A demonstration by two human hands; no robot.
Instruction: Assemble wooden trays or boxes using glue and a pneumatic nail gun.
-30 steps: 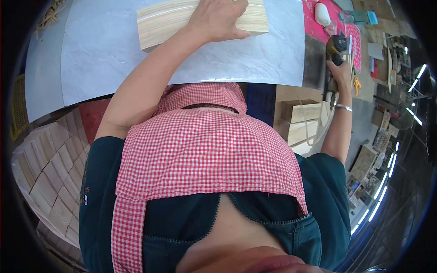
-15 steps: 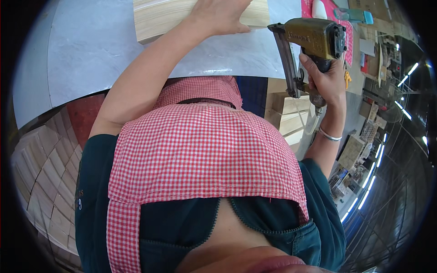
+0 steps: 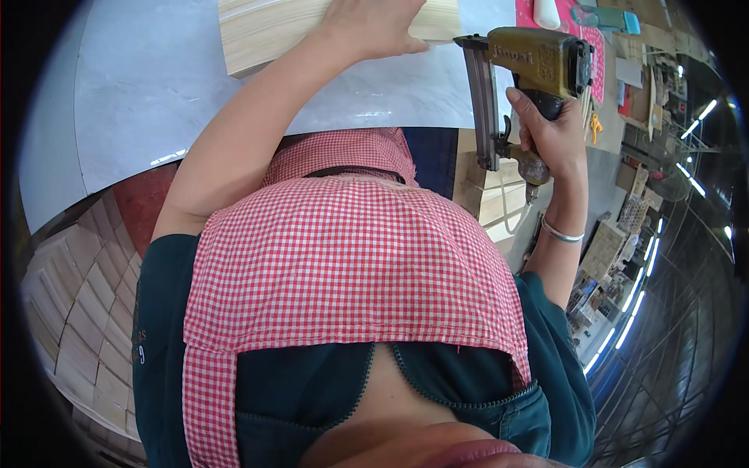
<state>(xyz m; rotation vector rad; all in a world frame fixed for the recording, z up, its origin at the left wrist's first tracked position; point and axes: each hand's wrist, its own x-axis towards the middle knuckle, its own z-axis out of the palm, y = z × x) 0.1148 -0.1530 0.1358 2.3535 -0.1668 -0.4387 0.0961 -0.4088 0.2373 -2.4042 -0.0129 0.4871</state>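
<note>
My left hand (image 3: 374,27) lies flat on a pale wooden board (image 3: 265,31) that rests on the grey tabletop (image 3: 140,86) at the top of the view. My right hand (image 3: 546,129) grips the handle of a yellow-brown nail gun (image 3: 530,66). The gun's nose points at the right end of the board, close to my left hand's fingers. Its long dark magazine (image 3: 485,109) hangs down toward me. A metal bangle (image 3: 560,232) sits on my right wrist. My red checked apron (image 3: 343,265) fills the middle of the view.
Stacks of pale wooden pieces (image 3: 66,312) lie low on the left beside the table. More wooden boxes (image 3: 499,195) stand under the table's right edge. A red checked cloth with small items (image 3: 585,31) covers the table's far right. Cluttered shelves and strip lights (image 3: 632,312) run along the right.
My right hand has lifted the nail gun from the far right and carried it left to the board's right end. My left hand has stayed pressed on the board.
</note>
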